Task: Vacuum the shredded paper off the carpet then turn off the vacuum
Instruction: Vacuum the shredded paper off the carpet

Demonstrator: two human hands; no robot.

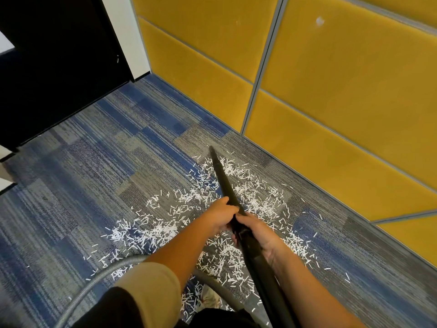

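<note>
Left hand (pixel 221 215) curls over the wand (pixel 224 181), just ahead of the right hand (pixel 257 233), which wraps it from below. Past the fingers, the wand tip appears to touch the carpet (pixel 82 174). Paper (pixel 203 188) lies scattered around and under both hands.

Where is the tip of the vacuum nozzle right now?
Head view, centre: the nozzle tip is down at the carpet at the far edge of the shredded paper, near the foot of the yellow wall on the right.
</note>
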